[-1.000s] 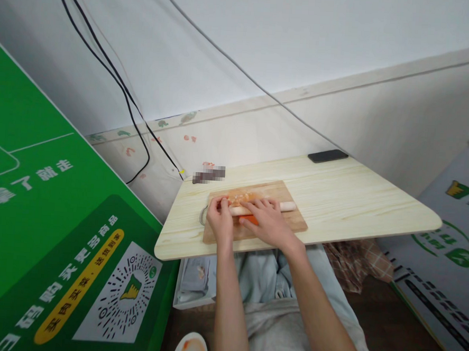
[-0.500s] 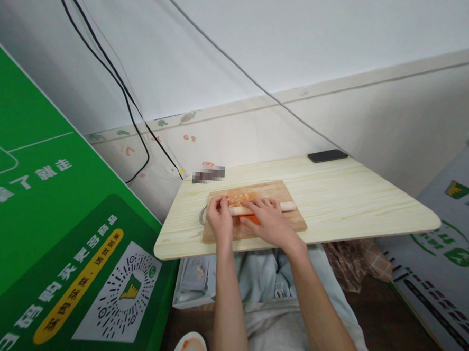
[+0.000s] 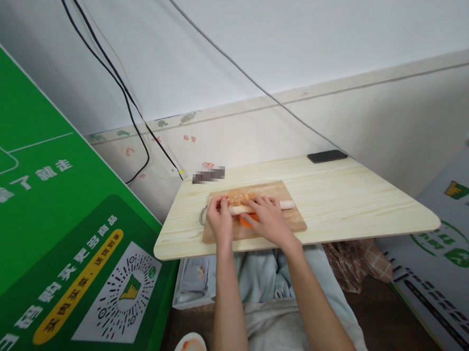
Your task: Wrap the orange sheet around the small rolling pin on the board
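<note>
A pale wooden rolling pin (image 3: 286,205) lies across a wooden cutting board (image 3: 292,221), over a flat orange piece that looks like dough (image 3: 247,221). My left hand (image 3: 220,219) is closed around the pin's left end, fingertips pinched together. Draped over the pin's right half is my right hand (image 3: 269,217), fingers curved over it and thumb near the orange piece. Behind the pin, the board carries a whitish-orange smear (image 3: 239,196), perhaps flour. Part of the orange piece is hidden under the pin and my right hand.
The board rests on a light wood-grain table (image 3: 360,199), its metal handle (image 3: 202,215) at the left. A black phone (image 3: 327,156) lies by the wall. A blurred-out object (image 3: 208,175) is at the back left. Below are a stained white bowl (image 3: 190,348) and a white box (image 3: 193,301).
My right hand and the rolling pin have shifted slightly to the left. A bit more of the orange piece shows beside my right thumb. My left hand has hardly moved.
</note>
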The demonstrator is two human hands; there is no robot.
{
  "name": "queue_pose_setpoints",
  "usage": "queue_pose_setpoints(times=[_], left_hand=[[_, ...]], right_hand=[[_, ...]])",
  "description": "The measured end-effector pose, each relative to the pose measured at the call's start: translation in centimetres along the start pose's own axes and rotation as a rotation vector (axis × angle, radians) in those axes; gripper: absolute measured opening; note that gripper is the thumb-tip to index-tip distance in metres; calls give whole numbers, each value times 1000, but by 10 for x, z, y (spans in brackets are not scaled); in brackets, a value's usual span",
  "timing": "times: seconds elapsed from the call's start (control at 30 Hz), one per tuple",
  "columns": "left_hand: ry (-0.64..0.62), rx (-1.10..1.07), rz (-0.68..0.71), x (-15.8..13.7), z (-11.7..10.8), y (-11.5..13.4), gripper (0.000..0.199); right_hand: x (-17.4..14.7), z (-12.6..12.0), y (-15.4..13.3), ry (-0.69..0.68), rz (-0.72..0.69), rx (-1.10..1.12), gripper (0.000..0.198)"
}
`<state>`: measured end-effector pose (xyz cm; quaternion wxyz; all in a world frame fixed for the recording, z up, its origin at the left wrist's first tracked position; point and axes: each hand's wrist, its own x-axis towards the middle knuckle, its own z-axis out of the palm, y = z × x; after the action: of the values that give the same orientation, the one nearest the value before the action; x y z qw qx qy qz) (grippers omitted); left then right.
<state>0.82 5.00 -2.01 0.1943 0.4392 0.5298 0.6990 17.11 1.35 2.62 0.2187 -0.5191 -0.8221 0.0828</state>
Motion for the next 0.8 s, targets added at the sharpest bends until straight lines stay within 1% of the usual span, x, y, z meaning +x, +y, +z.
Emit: queue_pose_setpoints(times=[0.07, 0.23, 0.43, 0.6, 0.67, 0.8], left_hand=[[-2, 5, 4, 0, 0, -1, 21], [1, 19, 2, 0, 0, -2, 22], [-11, 19, -9, 0, 0, 0, 23], [-3, -2, -9, -1, 0, 1, 22], [-6, -9, -10, -1, 0, 0, 22], [-6, -4, -2, 0, 0, 0, 21]], right_hand=[[0, 0, 0, 15, 5, -10, 41], [-3, 0, 5, -24, -61, 35, 48], [0, 2, 3, 11, 6, -1, 43], [-3, -1, 4, -40, -38, 42, 51], [-3, -2, 4, -32, -34, 55, 49], [-1, -2, 3, -5, 5, 13, 43]])
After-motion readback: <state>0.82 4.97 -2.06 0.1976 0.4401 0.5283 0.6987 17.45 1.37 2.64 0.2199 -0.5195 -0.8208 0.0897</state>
